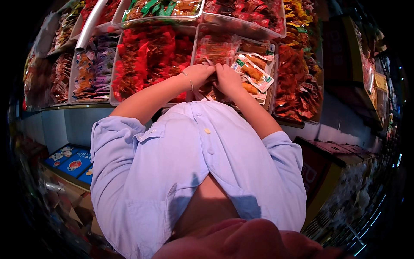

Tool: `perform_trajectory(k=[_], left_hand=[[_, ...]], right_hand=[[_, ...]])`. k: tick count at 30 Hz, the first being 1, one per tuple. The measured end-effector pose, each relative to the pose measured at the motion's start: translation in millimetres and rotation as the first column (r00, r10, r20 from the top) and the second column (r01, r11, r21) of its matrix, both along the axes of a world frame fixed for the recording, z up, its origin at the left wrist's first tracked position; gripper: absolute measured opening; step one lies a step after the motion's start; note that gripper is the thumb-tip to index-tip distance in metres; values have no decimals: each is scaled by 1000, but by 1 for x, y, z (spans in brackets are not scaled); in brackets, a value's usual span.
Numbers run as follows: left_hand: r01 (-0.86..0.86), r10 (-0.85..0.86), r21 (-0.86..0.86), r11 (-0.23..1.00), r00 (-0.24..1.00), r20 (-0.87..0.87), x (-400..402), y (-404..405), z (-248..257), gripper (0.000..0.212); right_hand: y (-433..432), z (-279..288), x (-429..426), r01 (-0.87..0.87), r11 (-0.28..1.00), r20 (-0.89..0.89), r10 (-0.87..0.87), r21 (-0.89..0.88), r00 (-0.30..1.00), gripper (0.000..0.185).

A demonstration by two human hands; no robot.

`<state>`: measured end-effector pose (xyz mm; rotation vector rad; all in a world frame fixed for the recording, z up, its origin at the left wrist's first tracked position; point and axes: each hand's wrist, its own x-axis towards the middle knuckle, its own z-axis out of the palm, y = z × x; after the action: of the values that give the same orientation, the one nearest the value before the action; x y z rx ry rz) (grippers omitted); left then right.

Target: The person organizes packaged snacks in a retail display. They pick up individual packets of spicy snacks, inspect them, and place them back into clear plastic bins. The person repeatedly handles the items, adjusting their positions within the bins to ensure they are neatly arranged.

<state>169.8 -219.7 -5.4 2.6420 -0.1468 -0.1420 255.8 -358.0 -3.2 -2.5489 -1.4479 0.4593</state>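
Observation:
Both hands meet over a clear plastic bin of packaged snacks. My left hand, with a thin bracelet at its wrist, has its fingers bent at the near middle of the bin. My right hand touches it fingertip to fingertip. A small pale piece shows at the fingertips; what it is and which hand grips it cannot be told. Right of the hands lie vacuum-packed snacks in clear and white pouches with green print. Beyond the fingers are clear packets with red print, in rows.
Left stands a bin of red snack packets, then one of orange and purple packets. Red-orange packets fill the bin at right. More bins stand behind. A white tube slants over the left bins. Stacked boxes stand lower right.

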Motion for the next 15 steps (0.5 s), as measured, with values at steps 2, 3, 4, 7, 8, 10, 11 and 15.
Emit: perform_trajectory(k=[2,3,4,7,8,10,11,15], left_hand=[[53,-75,90,995,960,269,-13,-1,-2,25],[75,-106,114,991,947,303,-17,-5,4,23],[95,-136,136,986,934,330,-22,-9,13,21],[170,-215,226,959,957,193,-24,-18,8,26],[204,-232,262,943,969,84,-20,-26,9,29],[259,-218,270,927,961,-172,-15,-38,10,35],[235,-187,270,934,964,-191,-14,-39,8,36],[257,-145,338,905,935,-323,-2,-50,-16,46]], right_hand=[[-6,-6,6,12,999,-24,-12,34,1000,47],[-7,-6,10,18,999,-35,-16,50,999,47],[-8,1,17,57,996,-107,-50,63,993,48],[-5,34,37,146,988,-225,-153,-46,962,51],[-6,33,45,116,993,-156,-119,-27,981,47],[1,45,47,50,985,-86,-65,-167,994,43],[5,49,47,19,971,-55,-33,-238,998,41],[2,-3,24,-184,981,266,162,60,950,38]])
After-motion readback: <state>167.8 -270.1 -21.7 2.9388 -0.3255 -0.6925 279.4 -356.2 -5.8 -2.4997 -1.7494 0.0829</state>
